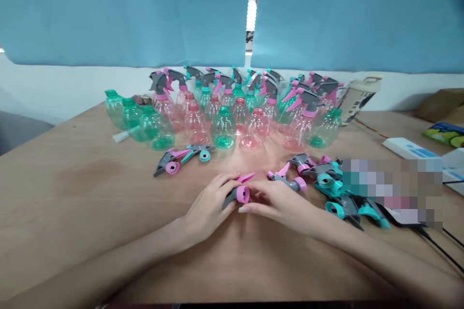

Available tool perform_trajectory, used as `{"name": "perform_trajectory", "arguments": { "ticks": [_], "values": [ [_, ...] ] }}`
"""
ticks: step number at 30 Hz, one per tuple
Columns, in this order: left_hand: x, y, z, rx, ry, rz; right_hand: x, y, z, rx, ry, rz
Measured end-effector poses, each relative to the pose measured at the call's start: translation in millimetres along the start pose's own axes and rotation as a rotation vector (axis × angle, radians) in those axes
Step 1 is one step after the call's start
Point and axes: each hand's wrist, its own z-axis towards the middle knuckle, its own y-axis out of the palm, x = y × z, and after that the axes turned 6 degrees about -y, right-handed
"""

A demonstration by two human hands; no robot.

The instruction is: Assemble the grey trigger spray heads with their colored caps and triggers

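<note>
My left hand [213,198] is wrapped round a grey trigger spray head [232,197] with a pink collar, whose open end faces me. From the other side my right hand [277,200] closes on the same spray head, with its index finger over the collar and its thumb just below. A pink trigger shows above my fingertips. Just beyond my right hand lies a loose grey and pink spray head [288,181]. Pink-collared [168,164] and teal-collared [199,152] spray heads lie beyond my left hand. To the right is a pile of spray heads [326,178].
Clear green and pink bottles [224,128] stand across the back of the wooden table [90,212], several with spray heads fitted. A beige carton [358,99] stands at back right, near a white power strip [413,147] and cables. Blue curtain [126,14] hangs behind.
</note>
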Motion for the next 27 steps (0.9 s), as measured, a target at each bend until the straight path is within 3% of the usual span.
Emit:
{"name": "perform_trajectory", "arguments": {
  "ticks": [5, 8, 17, 22, 27],
  "values": [
    [3.5, 2.2, 6.6, 0.000, -0.018, 0.021, 24.8, -19.0, -16.2, 0.071, -0.031, -0.553],
    [5.5, 1.0, 6.4, 0.007, -0.062, 0.013, 37.4, -22.1, -26.3, 0.026, -0.049, -0.684],
    [2.1, -1.7, 4.6, 0.042, -0.010, -0.045, 49.0, -44.0, -51.5, -0.085, -0.052, -0.699],
    [4.9, -2.8, 5.3, 0.090, -0.035, -0.107, 17.6, -52.1, -26.2, -0.068, -0.054, -0.639],
    [6.1, -7.0, 6.4, 0.168, -0.092, -0.161, -15.4, -41.3, 3.9, 0.051, -0.091, -0.431]
  ]
}}
